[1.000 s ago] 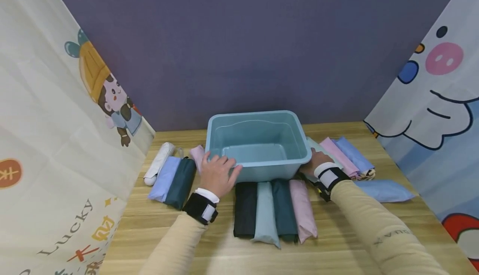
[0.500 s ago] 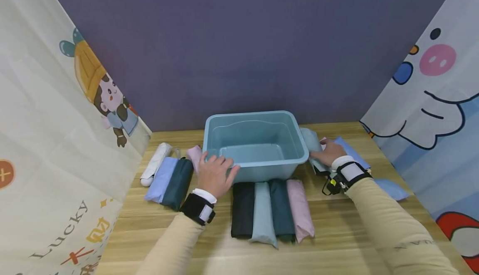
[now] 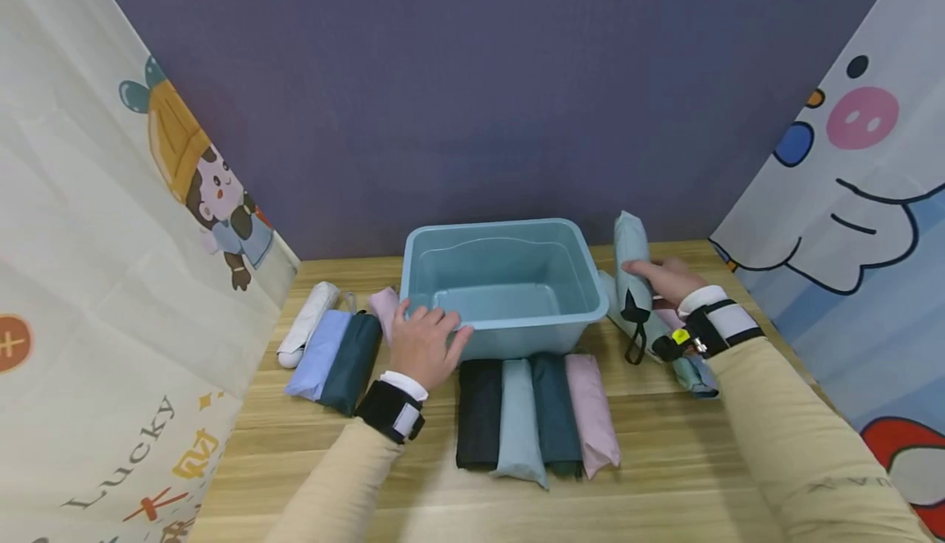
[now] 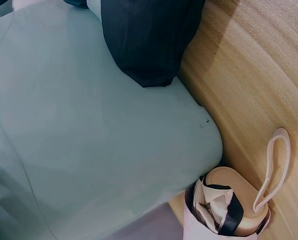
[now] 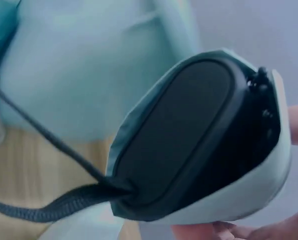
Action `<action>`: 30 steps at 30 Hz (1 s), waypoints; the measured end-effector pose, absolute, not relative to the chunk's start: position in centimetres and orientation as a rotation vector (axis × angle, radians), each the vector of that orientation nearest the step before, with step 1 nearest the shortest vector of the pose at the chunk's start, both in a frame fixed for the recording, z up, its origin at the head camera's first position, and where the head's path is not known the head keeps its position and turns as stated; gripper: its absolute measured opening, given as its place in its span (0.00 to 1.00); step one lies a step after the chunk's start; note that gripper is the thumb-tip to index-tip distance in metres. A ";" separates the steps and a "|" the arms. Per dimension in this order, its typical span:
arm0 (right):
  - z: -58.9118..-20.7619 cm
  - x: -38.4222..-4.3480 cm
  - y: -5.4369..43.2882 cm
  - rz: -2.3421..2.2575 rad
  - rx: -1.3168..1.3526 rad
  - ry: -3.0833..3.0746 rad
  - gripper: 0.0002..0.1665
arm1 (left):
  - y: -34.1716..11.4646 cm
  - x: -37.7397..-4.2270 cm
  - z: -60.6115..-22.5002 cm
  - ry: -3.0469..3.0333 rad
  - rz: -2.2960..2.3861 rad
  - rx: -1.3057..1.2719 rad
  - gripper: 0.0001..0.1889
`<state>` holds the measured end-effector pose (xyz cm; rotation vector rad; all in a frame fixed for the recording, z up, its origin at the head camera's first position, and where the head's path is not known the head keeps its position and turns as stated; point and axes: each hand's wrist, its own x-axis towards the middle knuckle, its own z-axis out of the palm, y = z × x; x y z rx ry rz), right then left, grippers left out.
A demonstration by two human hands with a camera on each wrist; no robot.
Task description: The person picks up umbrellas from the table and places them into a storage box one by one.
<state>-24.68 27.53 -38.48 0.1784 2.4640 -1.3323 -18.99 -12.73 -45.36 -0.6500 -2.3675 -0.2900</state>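
Note:
In the head view, my right hand (image 3: 668, 279) grips a pale blue-green folded umbrella (image 3: 631, 252) in its sleeve, held tilted up beside the bin's right side. The right wrist view shows the umbrella's flat black handle end (image 5: 181, 132) and dangling dark strap (image 5: 54, 145), with fingertips on the sleeve. My left hand (image 3: 426, 346) rests at the front left rim of the light blue plastic bin (image 3: 517, 331), fingers spread. Inside, the bin's floor is bare. Below the right hand lie another pale green umbrella (image 3: 613, 297) and a pink one, partly hidden.
Before the bin lie black (image 3: 480, 416), light blue (image 3: 520, 420), dark green (image 3: 557, 416) and pink (image 3: 593, 412) folded umbrellas side by side. At left are white (image 3: 308, 321), periwinkle (image 3: 319, 354) and dark green (image 3: 350, 362) ones. A dark wall (image 3: 502, 92) stands behind.
My right hand has moved from beside the bin to the right and upward, lifting the pale blue-green umbrella off the table. My left hand stays at the rim.

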 end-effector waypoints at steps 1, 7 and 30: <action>-38.2 -24.8 27.3 -1.367 0.175 2.442 0.55 | -12.7 -19.0 -45.3 -2.373 -0.289 -0.648 0.20; -36.3 -25.6 25.4 -1.605 0.185 2.299 0.49 | -12.7 -18.9 -45.4 -2.403 -0.273 -0.641 0.20; -31.3 -30.0 12.5 -1.634 0.029 2.315 0.51 | -12.8 -19.0 -45.4 -2.425 -0.274 -0.640 0.21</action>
